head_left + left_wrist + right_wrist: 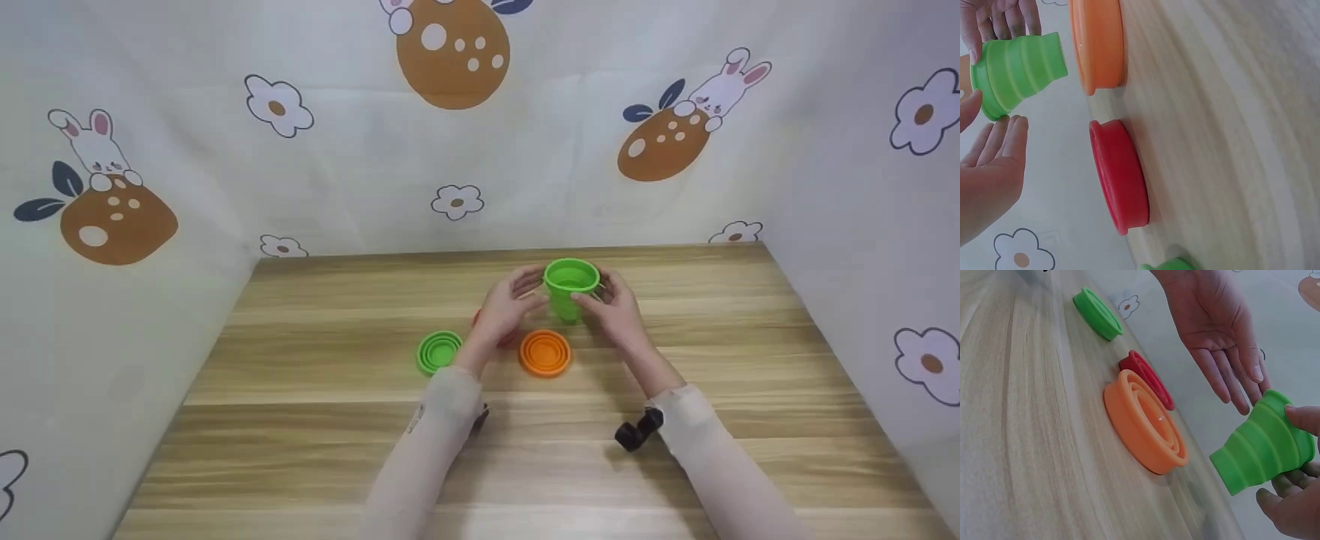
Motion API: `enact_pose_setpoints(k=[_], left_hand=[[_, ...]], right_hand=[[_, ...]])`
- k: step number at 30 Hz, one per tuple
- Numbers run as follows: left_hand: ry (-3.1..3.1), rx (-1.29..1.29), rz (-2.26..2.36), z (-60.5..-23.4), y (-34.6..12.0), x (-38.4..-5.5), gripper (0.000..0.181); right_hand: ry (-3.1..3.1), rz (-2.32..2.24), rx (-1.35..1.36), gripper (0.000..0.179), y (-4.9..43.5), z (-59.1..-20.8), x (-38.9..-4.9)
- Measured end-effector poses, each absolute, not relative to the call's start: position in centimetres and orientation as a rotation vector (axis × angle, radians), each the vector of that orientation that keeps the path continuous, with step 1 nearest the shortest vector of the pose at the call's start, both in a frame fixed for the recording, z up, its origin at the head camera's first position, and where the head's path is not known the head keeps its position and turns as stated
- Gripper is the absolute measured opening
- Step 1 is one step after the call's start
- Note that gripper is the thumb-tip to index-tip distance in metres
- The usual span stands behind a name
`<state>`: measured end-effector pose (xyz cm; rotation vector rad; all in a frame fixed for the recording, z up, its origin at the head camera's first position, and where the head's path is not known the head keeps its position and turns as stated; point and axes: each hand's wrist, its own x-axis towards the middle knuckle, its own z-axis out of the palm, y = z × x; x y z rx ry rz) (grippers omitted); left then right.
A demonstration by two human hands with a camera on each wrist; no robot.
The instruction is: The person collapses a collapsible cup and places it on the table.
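A green collapsible cup (568,304), stretched out to its full tapered height, is held upright above the table. My right hand (616,313) grips it from the right, with the thumb (1304,417) on the near side and the fingers round the far side. On the left, my left hand (506,304) has its fingers nearly straight, with fingertips (1000,125) at the cup's rim. Below lie a flattened orange cup (545,353) and a flattened red cup (1121,177), partly hidden by my left hand in the head view. A flattened green cup (439,352) lies left of my left wrist.
The wood-grain table (300,435) carries the flattened cups near its middle. A pale curtain (360,165) with rabbit and flower prints stands along the back and both sides. Black wrist mounts (639,430) hang under the sleeves.
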<state>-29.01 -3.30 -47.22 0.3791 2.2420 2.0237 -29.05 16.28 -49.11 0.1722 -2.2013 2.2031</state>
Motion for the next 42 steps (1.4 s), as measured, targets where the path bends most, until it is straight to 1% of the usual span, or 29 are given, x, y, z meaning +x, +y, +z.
enact_pose_setpoints(k=[8, 13, 21, 32, 38, 42], left_hand=[[2.356, 0.415, 2.023, -46.7, -4.1, -28.5, 0.045], [2.340, 0.420, 2.053, -46.4, -4.6, -28.2, 0.044], [2.384, 0.414, 2.046, -46.2, -5.1, -27.5, 0.043], [2.454, 0.588, 1.925, -45.8, -5.5, -26.6, 0.049], [2.474, 0.679, 1.818, -45.7, -5.7, -26.3, 0.047], [2.509, 0.691, 1.718, -45.7, -5.8, -26.1, 0.046]], right_hand=[[-2.223, 2.202, 0.172, 0.057, 16.1, -48.2, -28.3], [-2.250, 2.188, 0.181, 0.055, 16.0, -47.7, -27.9], [-2.243, 2.324, 0.139, 0.053, 16.0, -47.1, -27.2], [-2.324, 2.385, 0.101, 0.054, 16.1, -47.1, -26.7], [-2.372, 2.430, 0.096, 0.055, 16.1, -47.3, -26.4], [-2.371, 2.490, 0.132, 0.055, 16.1, -47.4, -26.2]])
